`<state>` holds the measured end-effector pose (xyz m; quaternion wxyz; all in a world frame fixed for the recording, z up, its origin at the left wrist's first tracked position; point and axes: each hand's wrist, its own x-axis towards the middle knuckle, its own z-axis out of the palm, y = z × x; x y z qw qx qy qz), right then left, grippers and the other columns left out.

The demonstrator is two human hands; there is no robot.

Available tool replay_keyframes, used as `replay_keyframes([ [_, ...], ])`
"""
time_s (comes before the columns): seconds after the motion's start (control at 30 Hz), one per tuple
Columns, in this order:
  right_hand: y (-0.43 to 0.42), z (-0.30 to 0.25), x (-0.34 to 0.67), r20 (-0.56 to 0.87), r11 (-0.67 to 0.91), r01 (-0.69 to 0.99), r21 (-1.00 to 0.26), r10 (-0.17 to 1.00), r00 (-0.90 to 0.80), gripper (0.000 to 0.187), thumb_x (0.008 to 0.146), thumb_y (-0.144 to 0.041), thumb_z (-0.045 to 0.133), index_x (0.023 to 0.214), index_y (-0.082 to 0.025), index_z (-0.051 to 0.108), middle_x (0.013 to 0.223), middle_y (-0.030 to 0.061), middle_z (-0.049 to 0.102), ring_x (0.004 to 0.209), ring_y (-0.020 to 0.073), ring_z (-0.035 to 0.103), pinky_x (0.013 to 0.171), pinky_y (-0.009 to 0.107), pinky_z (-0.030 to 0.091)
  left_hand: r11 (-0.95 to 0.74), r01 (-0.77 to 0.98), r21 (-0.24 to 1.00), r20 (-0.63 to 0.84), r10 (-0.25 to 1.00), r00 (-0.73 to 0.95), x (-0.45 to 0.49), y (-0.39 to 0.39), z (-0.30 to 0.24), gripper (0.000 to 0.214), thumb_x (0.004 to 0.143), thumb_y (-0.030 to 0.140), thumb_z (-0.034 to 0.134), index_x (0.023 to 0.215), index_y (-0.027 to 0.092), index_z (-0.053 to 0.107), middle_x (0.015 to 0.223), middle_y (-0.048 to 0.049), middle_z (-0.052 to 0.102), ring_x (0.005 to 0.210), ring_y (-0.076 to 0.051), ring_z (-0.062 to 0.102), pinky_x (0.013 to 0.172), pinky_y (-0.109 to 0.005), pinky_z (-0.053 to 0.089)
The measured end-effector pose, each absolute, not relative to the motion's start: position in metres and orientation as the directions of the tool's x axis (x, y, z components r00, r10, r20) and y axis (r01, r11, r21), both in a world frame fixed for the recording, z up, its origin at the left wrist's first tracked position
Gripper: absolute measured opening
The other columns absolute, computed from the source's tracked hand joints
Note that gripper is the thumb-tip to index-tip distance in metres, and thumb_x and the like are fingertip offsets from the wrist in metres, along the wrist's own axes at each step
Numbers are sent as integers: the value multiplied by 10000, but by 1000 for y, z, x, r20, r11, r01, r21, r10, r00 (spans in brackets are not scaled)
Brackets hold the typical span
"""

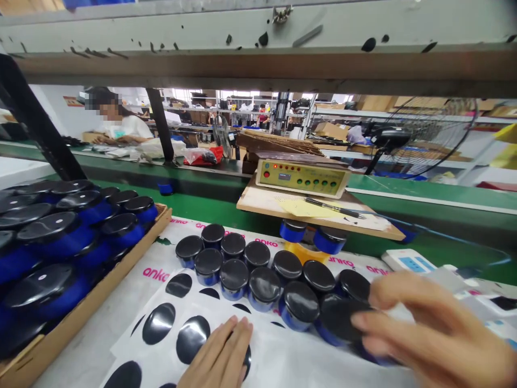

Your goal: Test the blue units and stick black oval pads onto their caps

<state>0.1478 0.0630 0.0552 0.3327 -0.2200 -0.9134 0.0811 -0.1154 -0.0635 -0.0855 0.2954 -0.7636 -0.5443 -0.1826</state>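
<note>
My left hand (pixel 220 355) lies flat, fingers stretched out together, on a white sheet (pixel 141 361) of round black stickers (pixel 159 323). Part of one sticker shows beside its fingertips. On the right, my right hand (pixel 428 328) is smeared by motion. Its fingertips overlap the edge of a blue round container with a black top (pixel 337 320), at the near right end of two rows. Whether the fingers grip it cannot be made out. Several more such containers (pixel 234 277) stand upright in these rows, just beyond the sheet.
A cardboard tray (pixel 133 253) of blue containers fills the left. Behind the rows, a control box (pixel 302 178) and a pen (pixel 335 207) rest on a wooden board (pixel 258 199). White boxes (pixel 407 261) lie at right. A shelf beam (pixel 242 37) crosses above; a person (pixel 125 126) sits beyond.
</note>
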Motion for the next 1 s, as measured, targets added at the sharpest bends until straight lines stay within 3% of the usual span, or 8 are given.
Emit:
replay_keyframes([
  [0.1,94,69,123,614,897,305,-319,441,-655,116,881,-235,547,926,-291,638,844,29,591,734,160,571,627,259,450,-264,940,-217,605,719,342,-124,-58,-53,284,868,218,497,1142,190,566,1150,-1,660,1008,-172,640,792,-234,549],
  [0.17,116,67,95,554,816,304,-492,563,-613,134,884,-271,545,973,-272,645,834,20,591,716,150,561,622,260,445,-287,947,-145,616,723,314,-131,-45,-25,329,848,228,537,1175,188,532,1165,-23,651,1048,-190,614,852,-266,529],
  [0.3,151,35,42,279,535,260,-804,725,-630,536,843,-366,583,1340,-244,421,702,-38,546,602,123,503,566,249,425,-209,967,146,510,854,107,-145,6,11,566,819,248,554,1342,179,349,1278,-81,551,1219,-246,459,977,-413,452],
  [0.4,164,11,18,186,414,219,-884,739,-648,484,819,-375,589,1243,-165,486,661,-38,538,622,131,512,618,269,433,-227,907,354,350,932,97,-152,42,12,786,736,292,622,1405,169,227,1288,-105,521,1255,-264,403,1027,-469,391],
  [0.5,168,-1,10,164,365,186,-912,741,-651,407,823,-373,572,1159,-153,508,646,-40,525,636,135,511,636,276,432,-216,843,493,265,960,91,-154,59,5,862,723,281,615,1431,167,136,1273,-102,531,1250,-250,408,1036,-469,374],
  [1.0,166,-3,11,65,299,245,-922,744,-665,315,831,-389,560,1076,-197,511,659,-42,504,632,132,496,602,262,410,-203,847,491,291,955,60,-151,60,-5,827,726,245,603,1412,200,144,1280,-34,548,1284,-221,359,1087,-419,282],
])
